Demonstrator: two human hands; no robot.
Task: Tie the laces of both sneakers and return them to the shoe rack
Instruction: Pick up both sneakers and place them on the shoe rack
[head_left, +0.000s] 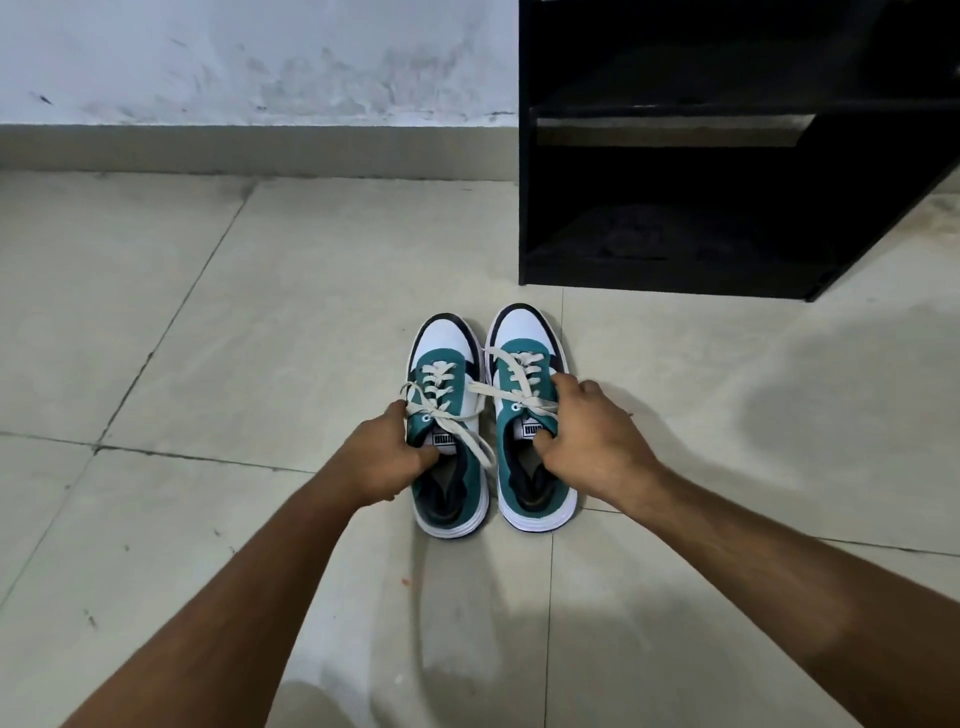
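Sitting side by side at centre frame on the tiled floor (260, 312): two teal-and-white sneakers (451, 431), toes pointing at the black shoe rack (727, 156) (upper right). Clasping the left sneaker's collar: left hand (387, 457). Closing around the right sneaker's tongue and cream laces (519, 384): right hand (592, 436).

Pale beige floor tiles (260, 312) with dark grout lines spread across the room, lightly scuffed and faintly speckled. Behind them runs a grey skirting band (260, 148) along the foot of a whitewashed wall (234, 52) marked with dark smudges and scrapes. Soft shadows (831, 405) fall over the tiles at right.
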